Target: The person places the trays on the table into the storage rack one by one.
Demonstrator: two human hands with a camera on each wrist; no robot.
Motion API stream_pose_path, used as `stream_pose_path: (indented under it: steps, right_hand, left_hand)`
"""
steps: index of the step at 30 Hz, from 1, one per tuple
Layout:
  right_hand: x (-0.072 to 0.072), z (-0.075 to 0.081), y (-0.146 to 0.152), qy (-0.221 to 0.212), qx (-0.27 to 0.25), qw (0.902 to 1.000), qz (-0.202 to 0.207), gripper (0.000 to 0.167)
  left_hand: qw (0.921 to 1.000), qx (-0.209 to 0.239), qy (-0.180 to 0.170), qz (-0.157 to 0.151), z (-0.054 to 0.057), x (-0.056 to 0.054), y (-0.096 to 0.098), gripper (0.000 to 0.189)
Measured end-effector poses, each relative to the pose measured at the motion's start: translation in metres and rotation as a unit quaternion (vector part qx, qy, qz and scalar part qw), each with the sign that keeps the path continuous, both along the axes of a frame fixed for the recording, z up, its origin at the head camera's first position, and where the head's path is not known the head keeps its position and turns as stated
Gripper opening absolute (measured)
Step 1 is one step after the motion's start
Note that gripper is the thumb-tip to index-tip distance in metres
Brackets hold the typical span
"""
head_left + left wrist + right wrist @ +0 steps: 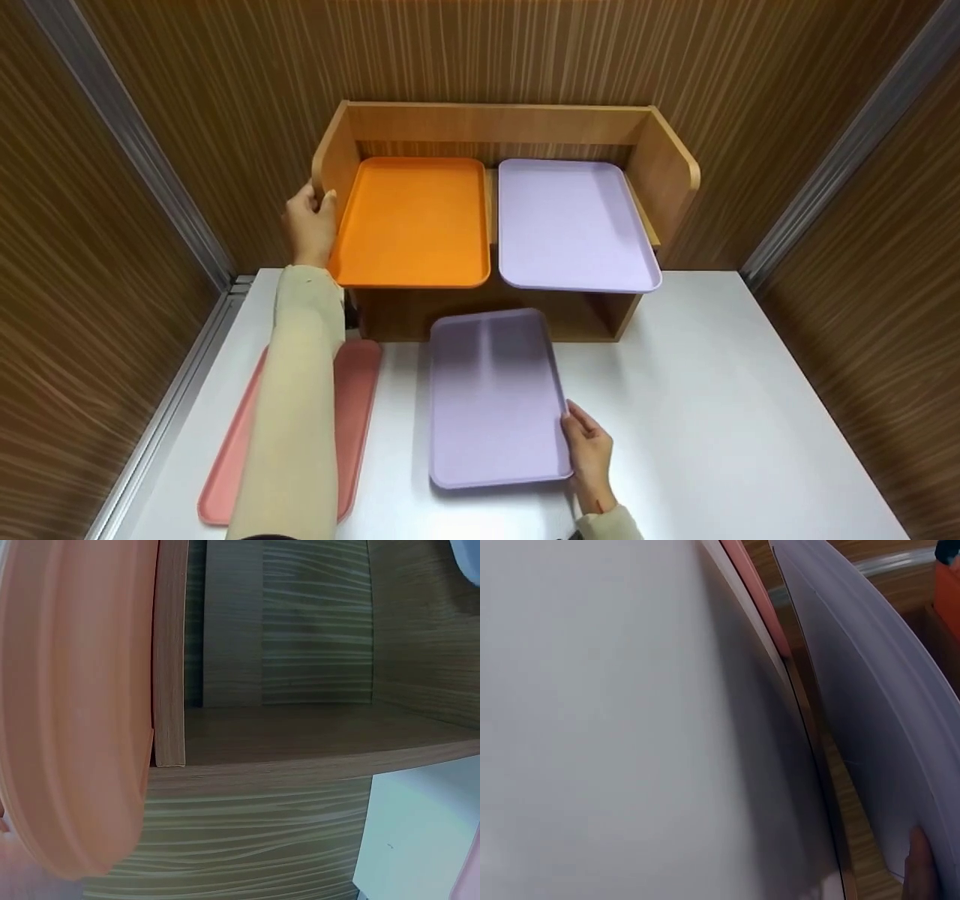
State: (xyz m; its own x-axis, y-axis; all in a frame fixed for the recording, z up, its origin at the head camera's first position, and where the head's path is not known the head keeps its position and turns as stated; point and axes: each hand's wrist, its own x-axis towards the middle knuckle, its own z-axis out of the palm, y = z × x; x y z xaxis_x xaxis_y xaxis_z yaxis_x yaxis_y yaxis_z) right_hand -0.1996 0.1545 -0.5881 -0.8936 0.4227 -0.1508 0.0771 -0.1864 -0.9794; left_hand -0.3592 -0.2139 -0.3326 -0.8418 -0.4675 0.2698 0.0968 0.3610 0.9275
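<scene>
My left hand (309, 229) is at the left side panel (335, 154) of a wooden shelf unit, pinching its front edge between thumb and fingers. Beside it, an orange tray (416, 225) lies on the upper shelf; the left wrist view shows that tray's rim (82, 705) up close, with the hand barely in sight. Down in front, my right hand (591, 454) grips the right edge of a lilac tray (491, 405), held slightly tilted above the table. One finger (920, 866) shows against that tray's underside in the right wrist view.
Another lilac tray (574, 225) lies on the upper shelf's right half. A pink tray (356, 405) rests on the white table (712, 420), partly hidden by my left sleeve (296, 420). Below the upper shelf is a lower compartment (397, 315). Wood-patterned walls (495, 45) enclose the table.
</scene>
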Motion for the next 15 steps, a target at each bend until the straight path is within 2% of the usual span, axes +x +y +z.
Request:
stream_pose_path:
  steps: [8, 15]
  right_hand:
    - [-0.021, 0.006, 0.029, -0.019, 0.012, 0.9997, -0.012, 0.038]
    - [-0.042, 0.011, 0.050, -0.014, 0.005, 0.9998, -0.013, 0.039]
  left_hand:
    - [0.9997, -0.008, 0.023, 0.008, -0.001, -0.001, 0.001, 0.026]
    - [0.9997, -0.012, 0.020, 0.009, -0.001, 0.000, 0.001, 0.027]
